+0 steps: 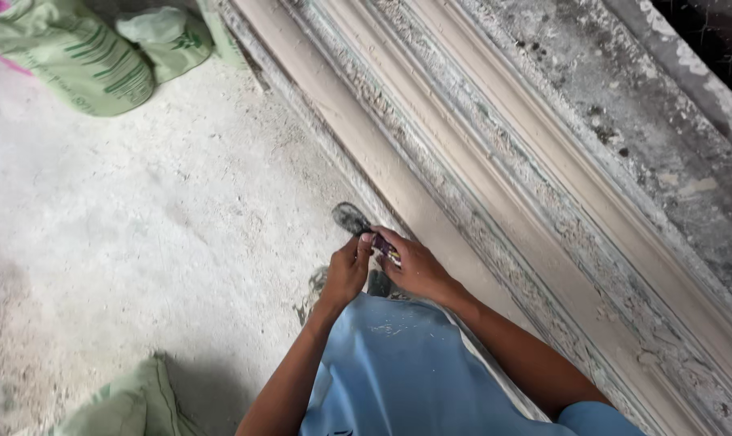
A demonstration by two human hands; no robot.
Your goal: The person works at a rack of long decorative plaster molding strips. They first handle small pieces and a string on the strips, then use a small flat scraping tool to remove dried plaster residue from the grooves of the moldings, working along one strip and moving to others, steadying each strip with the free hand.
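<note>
Both my hands meet at the middle bottom of the head view, above my blue shirt (398, 363). My left hand (346, 273) and my right hand (414, 265) pinch a small dark, purplish object (384, 247) between their fingers; its kind is too small to tell. Just beyond my fingers a dark sandal tip (350, 218) shows on the dusty floor. My hands hover beside the near edge of a long moulded plaster strip (495, 169) that runs diagonally from the top centre to the bottom right.
Green woven sacks (83, 56) lie at the top left, and another green sack (128, 404) sits at the bottom left. The floor (156, 226) is white with dust. A rough grey slab (624, 105) lies beyond the moulding.
</note>
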